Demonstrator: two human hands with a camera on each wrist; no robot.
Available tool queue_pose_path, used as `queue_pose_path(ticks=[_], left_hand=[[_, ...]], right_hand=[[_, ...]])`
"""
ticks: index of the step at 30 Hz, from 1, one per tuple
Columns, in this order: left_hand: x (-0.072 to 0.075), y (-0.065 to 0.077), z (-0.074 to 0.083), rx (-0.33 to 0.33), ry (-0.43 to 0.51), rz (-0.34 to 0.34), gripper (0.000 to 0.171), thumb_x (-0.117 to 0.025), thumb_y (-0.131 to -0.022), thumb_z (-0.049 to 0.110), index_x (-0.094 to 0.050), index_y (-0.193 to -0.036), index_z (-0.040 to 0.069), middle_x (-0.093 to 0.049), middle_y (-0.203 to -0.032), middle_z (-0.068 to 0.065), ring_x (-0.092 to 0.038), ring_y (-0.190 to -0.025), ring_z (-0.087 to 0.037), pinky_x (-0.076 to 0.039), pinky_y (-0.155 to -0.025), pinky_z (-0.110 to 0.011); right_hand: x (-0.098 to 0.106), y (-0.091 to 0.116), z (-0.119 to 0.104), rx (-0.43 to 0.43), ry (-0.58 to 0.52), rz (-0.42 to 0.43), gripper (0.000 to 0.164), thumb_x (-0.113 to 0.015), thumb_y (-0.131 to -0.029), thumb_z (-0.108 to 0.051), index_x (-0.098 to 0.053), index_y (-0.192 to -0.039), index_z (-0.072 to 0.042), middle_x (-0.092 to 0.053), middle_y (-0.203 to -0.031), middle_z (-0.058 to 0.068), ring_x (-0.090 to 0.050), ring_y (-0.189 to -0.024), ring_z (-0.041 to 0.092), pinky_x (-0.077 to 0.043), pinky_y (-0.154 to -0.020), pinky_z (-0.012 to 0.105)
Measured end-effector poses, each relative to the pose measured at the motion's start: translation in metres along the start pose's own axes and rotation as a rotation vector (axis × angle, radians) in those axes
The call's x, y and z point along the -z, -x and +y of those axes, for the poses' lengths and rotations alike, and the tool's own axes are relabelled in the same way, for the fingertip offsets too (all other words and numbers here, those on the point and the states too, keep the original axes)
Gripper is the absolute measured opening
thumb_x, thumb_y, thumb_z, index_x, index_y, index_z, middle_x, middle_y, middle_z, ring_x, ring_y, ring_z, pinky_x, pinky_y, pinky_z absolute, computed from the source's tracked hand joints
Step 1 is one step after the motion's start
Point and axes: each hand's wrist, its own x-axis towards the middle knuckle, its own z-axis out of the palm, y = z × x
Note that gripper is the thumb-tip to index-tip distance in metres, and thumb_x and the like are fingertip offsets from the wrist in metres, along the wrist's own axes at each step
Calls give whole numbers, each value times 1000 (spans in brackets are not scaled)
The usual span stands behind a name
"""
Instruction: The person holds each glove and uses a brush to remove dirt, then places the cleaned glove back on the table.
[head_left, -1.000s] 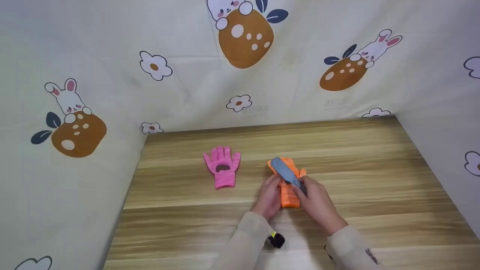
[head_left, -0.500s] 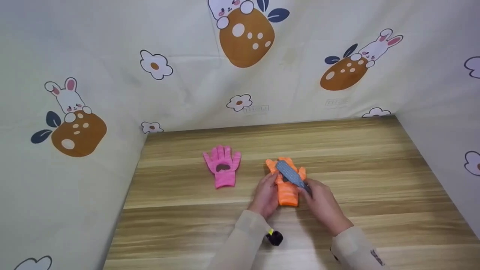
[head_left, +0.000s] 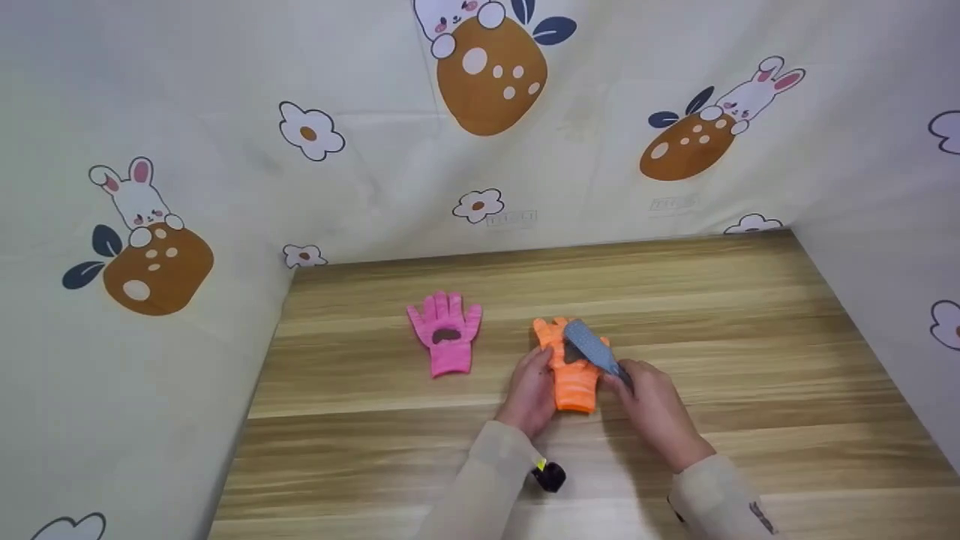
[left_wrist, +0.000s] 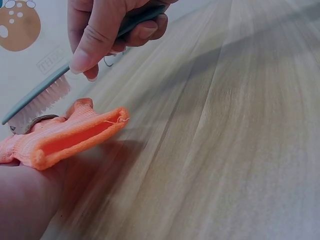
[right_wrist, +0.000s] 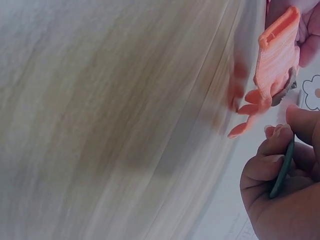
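My left hand (head_left: pixel 529 394) grips an orange knit glove (head_left: pixel 575 388) by its left side, with its fingers hidden behind the glove. The glove hangs above the table, palm up, and a dark patch (head_left: pixel 573 355) shows on its palm. In my right hand (head_left: pixel 656 409) is a grey-blue scrub brush (head_left: pixel 589 343), pinched by the handle and slanting over the glove. Pale bristles (left_wrist: pixel 42 105) point down at the patch in the left wrist view, close to the open cuff (left_wrist: pixel 82 142). The right wrist view shows the curled fingers around the green-looking brush handle (right_wrist: pixel 284 172).
Left of the hands, a pink knit glove (head_left: pixel 450 358) lies flat, fingers away from me, with a dark patch on its palm. The wood-grain table (head_left: pixel 337 450) is bordered by pale printed cloth (head_left: pixel 375 172) at the back and both sides. A black device (head_left: pixel 550 475) sits at my left wrist.
The brush has slid right and slightly toward me across the orange glove, baring more of the dark patch. My right hand moved along with it; the left hand shifted only slightly.
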Motion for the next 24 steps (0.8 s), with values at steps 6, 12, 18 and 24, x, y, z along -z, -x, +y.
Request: queue_pose_path(ticks=[6,12,18,24], left_hand=[[0,-1,0,-6,-24,3,53,-34,-109,19,-25,-156,-4,-37,-159,-21,-39,-146,-33,-39,-119,-43],[2,-1,-1,-1,-22,6,51,-33,-109,20,-29,-154,-5,-39,-158,-20,-40,-146,-32,-39,-118,-42],[1,-1,-2,-11,-20,23,51,-34,-108,20,-29,-152,-5,-39,-158,-19,-40,-145,-29,-37,-120,-41],[-5,-1,-4,-6,9,24,51,-38,-107,21,-34,-154,0,-43,-157,-17,-46,-142,-29,-41,-117,-42]], right_hand=[[2,0,3,8,7,10,21,-64,-100,-20,-68,-102,1,-62,-85,7,-53,-77,21,-46,-68,34],[4,0,-3,-23,-26,6,26,-61,-102,-20,-66,-112,3,-65,-96,11,-56,-83,22,-50,-73,37],[1,0,-19,-2,-49,24,32,-60,-102,-21,-65,-119,6,-68,-110,17,-63,-97,28,-55,-86,47],[-6,1,-30,37,-47,31,29,-62,-101,-19,-66,-115,5,-69,-105,16,-63,-91,26,-55,-81,42]])
